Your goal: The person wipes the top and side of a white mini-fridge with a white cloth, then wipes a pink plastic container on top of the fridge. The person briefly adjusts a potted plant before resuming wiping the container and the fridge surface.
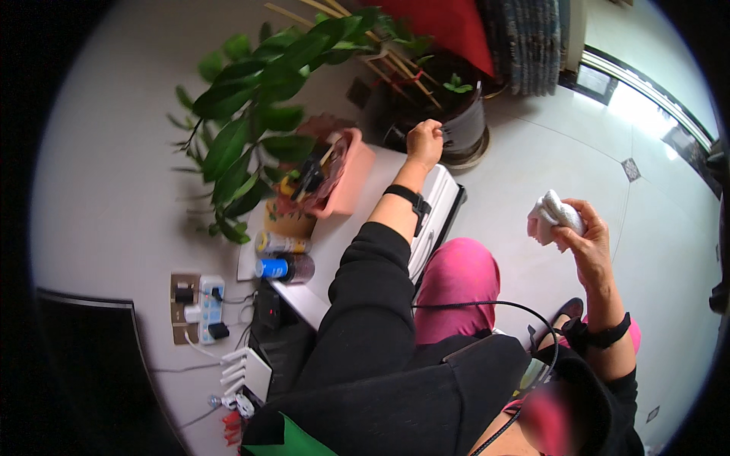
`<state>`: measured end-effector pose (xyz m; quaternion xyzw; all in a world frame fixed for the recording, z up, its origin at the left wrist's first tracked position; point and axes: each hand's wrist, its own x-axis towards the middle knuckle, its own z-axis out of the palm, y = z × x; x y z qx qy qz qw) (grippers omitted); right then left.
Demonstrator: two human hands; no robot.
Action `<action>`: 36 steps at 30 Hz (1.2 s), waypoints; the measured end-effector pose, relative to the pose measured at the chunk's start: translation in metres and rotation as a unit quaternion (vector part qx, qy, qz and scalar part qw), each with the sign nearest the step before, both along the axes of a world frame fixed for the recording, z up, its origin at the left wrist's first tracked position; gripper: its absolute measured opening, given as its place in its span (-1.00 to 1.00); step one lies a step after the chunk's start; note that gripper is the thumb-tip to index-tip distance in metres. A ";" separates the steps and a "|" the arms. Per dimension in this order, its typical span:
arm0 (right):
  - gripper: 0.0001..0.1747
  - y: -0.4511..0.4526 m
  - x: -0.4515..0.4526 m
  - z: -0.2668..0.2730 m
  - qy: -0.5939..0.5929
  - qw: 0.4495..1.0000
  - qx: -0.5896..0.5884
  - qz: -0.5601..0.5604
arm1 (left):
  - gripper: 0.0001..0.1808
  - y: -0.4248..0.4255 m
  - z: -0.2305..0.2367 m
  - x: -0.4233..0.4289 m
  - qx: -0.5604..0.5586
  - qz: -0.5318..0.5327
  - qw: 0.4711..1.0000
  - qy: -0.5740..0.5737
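My right hand (587,239) grips a bunched white and pink cloth (552,219) over the tiled floor. My left hand (425,143) is reached out past the far end of a white cabinet (356,239), in front of the dark plant pot (465,131); its fingers are curled, and whether they hold anything cannot be told. Green leaves (234,114) of a tall potted plant arch over the cabinet's wall side. A pink plastic basket (351,182) with small items stands on the cabinet top, left of my left forearm.
A blue-capped jar (274,268) and a can (279,243) stand at the cabinet's edge. A power strip (211,308), a white router (256,373) and cables lie nearby. A dark screen (97,365) is at lower left. A black cord crosses my lap. Bamboo sticks (410,71) rise from the pot.
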<state>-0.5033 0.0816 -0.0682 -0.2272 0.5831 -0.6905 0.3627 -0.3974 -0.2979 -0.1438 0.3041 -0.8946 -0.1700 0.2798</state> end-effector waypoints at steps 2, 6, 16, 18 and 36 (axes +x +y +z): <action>-0.62 0.000 -0.001 0.000 0.012 1.000 0.004 0.000 | -0.84 0.006 0.006 0.004 -0.021 0.021 0.999 0.031; -0.62 0.000 -0.001 0.000 0.027 0.999 0.022 0.008 | -0.92 0.010 0.025 0.000 -0.001 0.046 0.996 0.082; -0.62 0.001 0.000 -0.003 0.041 0.999 0.021 0.000 | -0.84 -0.001 0.108 -0.062 -0.049 0.130 0.982 0.132; -0.62 0.000 -0.001 -0.003 0.057 0.998 0.020 0.000 | -0.86 0.006 0.116 -0.059 -0.067 0.114 0.980 0.147; -0.64 0.004 -0.001 -0.006 0.055 0.998 0.006 0.008 | -0.94 0.037 0.189 0.168 0.291 0.071 0.718 0.628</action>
